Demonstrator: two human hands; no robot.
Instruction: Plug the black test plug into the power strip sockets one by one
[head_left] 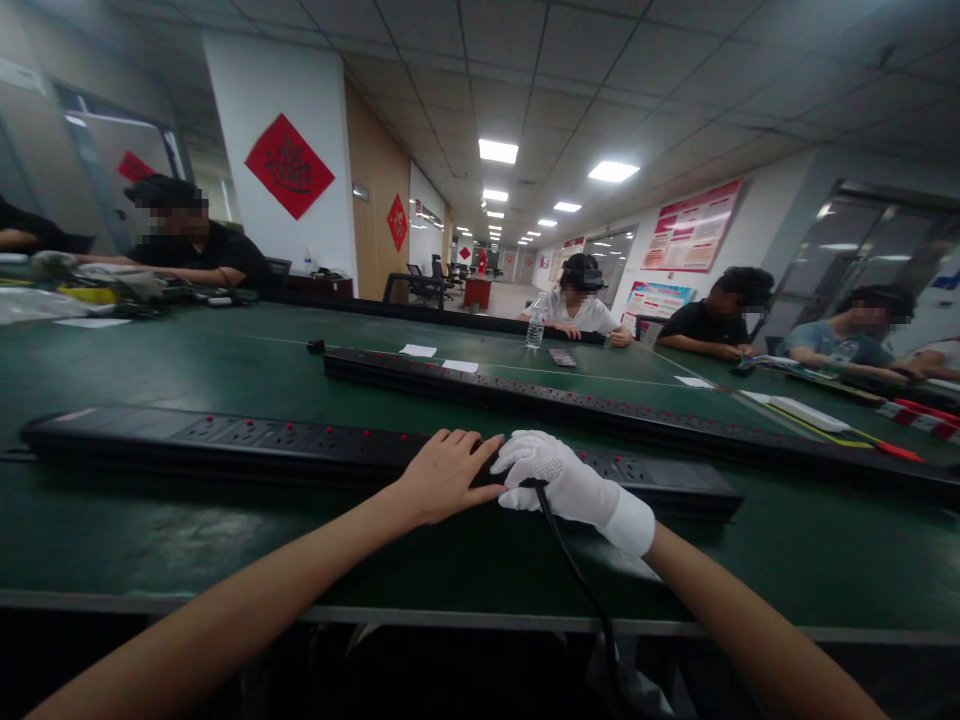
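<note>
A long black power strip [285, 440] with a row of sockets and small red switches lies across the green table in front of me. My left hand [448, 475], bare, rests over its middle, fingers curled toward the far edge and thumb stretched along the near side. Right beside it, my right hand [544, 475] in a white glove is closed low over the sockets on a plug, mostly hidden by the fingers. From under the glove a black cable [568, 555] runs down over the table's front edge.
A second, longer power strip [600, 408] lies behind the first. Farther off are slips of paper [460, 366], a water bottle [535, 328] and a white bar-shaped item [810, 413]. Several people sit around the table, one person [577, 305] straight across.
</note>
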